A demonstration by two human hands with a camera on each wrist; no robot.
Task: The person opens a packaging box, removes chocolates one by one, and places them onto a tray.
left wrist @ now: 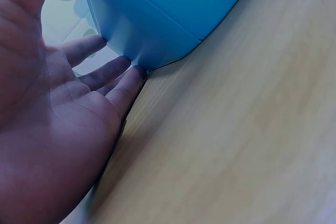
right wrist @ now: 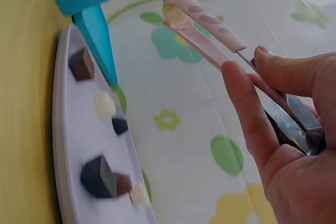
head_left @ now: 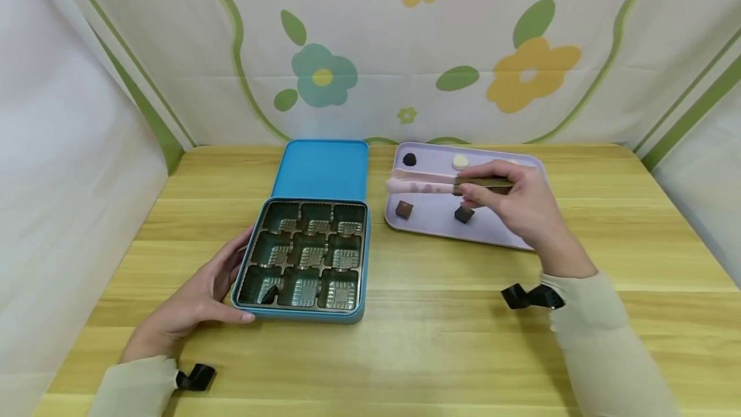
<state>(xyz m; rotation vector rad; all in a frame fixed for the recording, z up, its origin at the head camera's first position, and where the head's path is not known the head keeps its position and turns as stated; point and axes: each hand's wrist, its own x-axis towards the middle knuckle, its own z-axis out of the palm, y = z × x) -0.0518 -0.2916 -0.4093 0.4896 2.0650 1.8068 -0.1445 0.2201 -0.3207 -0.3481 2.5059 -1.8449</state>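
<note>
An open blue tin [head_left: 354, 315] lies mid-table with a dark tray of several square cells [head_left: 307, 256], its lid [head_left: 321, 169] laid back behind. My left hand [head_left: 199, 295] rests open against the tin's left front corner, and its fingertips [left wrist: 137, 73] touch the blue wall [left wrist: 157, 24]. My right hand [head_left: 509, 201] grips pink-tipped metal tongs [head_left: 422, 181] over the lilac tray [head_left: 498, 233]. The tong tips pinch a pale piece [right wrist: 176, 11]. Loose on that tray lie a brown cube [head_left: 404, 210], a dark cube [head_left: 464, 213], a dark round piece [head_left: 409, 159] and a white piece [head_left: 460, 161].
The wooden table [head_left: 440, 340] is walled by a flowered cloth [head_left: 405, 50] behind and white cloth at both sides. A small dark shape [head_left: 267, 293] sits in the tin's front left cell. Black straps [head_left: 529, 296] circle both wrists.
</note>
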